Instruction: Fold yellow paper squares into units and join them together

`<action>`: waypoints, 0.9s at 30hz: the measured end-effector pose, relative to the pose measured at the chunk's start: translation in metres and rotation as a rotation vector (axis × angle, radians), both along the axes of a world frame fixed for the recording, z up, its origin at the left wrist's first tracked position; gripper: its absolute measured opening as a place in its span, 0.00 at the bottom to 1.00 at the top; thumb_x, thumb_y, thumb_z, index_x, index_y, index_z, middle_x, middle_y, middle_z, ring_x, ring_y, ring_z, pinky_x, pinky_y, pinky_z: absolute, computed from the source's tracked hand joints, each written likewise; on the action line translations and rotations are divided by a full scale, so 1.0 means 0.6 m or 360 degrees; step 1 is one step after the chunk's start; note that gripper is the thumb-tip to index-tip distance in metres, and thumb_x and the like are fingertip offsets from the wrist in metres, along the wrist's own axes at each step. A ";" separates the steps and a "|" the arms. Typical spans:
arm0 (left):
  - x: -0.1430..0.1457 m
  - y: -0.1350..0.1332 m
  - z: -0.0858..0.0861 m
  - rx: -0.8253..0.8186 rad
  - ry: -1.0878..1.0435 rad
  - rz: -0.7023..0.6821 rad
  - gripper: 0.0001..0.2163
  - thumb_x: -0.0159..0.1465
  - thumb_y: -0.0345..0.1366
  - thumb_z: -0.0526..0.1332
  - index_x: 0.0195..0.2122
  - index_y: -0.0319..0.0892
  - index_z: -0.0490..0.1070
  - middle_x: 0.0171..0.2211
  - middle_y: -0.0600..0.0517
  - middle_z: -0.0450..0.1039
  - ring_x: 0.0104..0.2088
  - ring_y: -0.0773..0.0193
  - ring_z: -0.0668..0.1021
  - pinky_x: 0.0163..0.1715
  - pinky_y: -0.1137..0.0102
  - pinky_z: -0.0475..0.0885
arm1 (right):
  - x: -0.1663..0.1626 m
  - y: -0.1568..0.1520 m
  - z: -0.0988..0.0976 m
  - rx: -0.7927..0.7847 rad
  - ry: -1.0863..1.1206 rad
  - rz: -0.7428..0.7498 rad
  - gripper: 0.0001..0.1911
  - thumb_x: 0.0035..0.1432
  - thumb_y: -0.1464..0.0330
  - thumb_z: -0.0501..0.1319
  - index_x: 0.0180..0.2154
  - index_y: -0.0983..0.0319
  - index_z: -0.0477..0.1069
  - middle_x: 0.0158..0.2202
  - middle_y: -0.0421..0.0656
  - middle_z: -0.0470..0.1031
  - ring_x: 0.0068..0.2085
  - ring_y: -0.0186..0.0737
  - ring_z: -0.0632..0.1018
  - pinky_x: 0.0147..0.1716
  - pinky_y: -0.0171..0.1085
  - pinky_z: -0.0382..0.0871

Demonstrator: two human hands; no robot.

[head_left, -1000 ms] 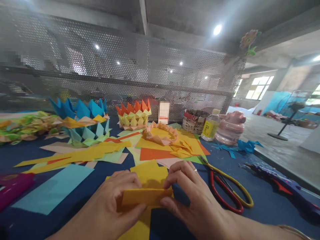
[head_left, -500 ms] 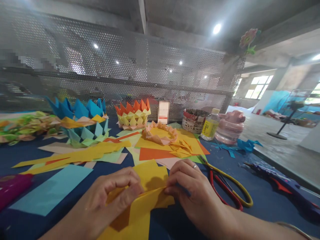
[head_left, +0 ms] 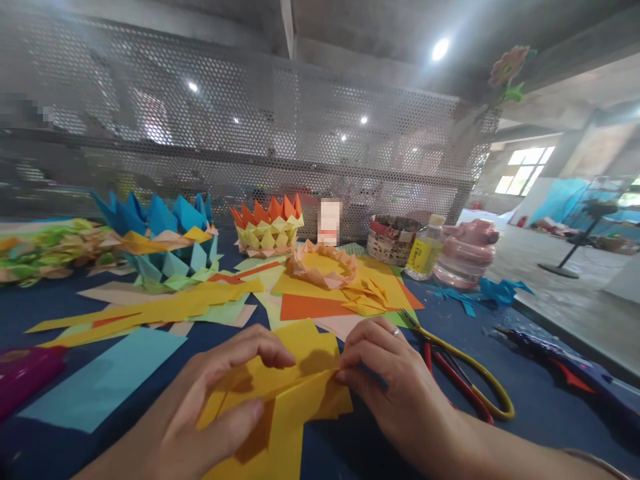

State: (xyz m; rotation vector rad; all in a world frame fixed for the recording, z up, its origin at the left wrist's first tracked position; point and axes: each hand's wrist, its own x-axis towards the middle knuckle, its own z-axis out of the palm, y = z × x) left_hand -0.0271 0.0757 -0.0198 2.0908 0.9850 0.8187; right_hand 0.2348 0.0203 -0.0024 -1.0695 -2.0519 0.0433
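Note:
Between my hands is a folded sheet of yellow paper (head_left: 310, 393), its crease running slantwise up to the right. My right hand (head_left: 395, 380), with a ring on one finger, pinches the right end of that crease between thumb and fingertips. My left hand (head_left: 215, 400) has thumb and fingers apart around the left part of the paper; whether a fingertip touches it I cannot tell. Underneath lie more yellow paper pieces (head_left: 300, 331). Close to my right hand rest scissors (head_left: 470, 367) with red and yellow handles.
Folded-paper crowns stand behind: a blue one (head_left: 155, 217), an orange-and-yellow one (head_left: 270, 227) and a peach ring (head_left: 300, 267). A light-blue sheet (head_left: 105, 380) lies left. At right are a small bottle (head_left: 425, 250), a pink bottle (head_left: 465, 257) and a dark-blue tool with a red trigger (head_left: 565, 363).
My left thumb and fingers have spread apart, letting go of the fold's left end. My right hand keeps its pinch on the paper. The view has shifted slightly.

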 end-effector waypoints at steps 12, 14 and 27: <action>0.013 -0.014 -0.044 0.0666 0.0119 0.0167 0.15 0.63 0.47 0.67 0.51 0.60 0.73 0.42 0.60 0.84 0.39 0.65 0.87 0.38 0.78 0.81 | -0.010 -0.018 0.008 0.0032 -0.0217 0.0076 0.13 0.70 0.70 0.66 0.54 0.59 0.73 0.51 0.46 0.78 0.54 0.45 0.75 0.56 0.43 0.65; 0.015 -0.015 -0.041 0.0840 0.0116 0.0173 0.18 0.62 0.43 0.66 0.54 0.62 0.70 0.44 0.62 0.84 0.40 0.66 0.87 0.40 0.78 0.81 | -0.016 -0.023 0.010 0.0061 -0.0337 0.0161 0.18 0.72 0.69 0.64 0.60 0.59 0.69 0.57 0.45 0.78 0.59 0.42 0.74 0.60 0.40 0.61; 0.020 -0.011 -0.042 0.1010 0.0320 0.0241 0.17 0.67 0.43 0.59 0.57 0.57 0.64 0.37 0.57 0.82 0.34 0.64 0.86 0.32 0.74 0.83 | -0.006 -0.021 0.006 0.0160 -0.0583 0.0276 0.10 0.74 0.76 0.57 0.42 0.59 0.75 0.46 0.38 0.84 0.55 0.38 0.77 0.62 0.40 0.54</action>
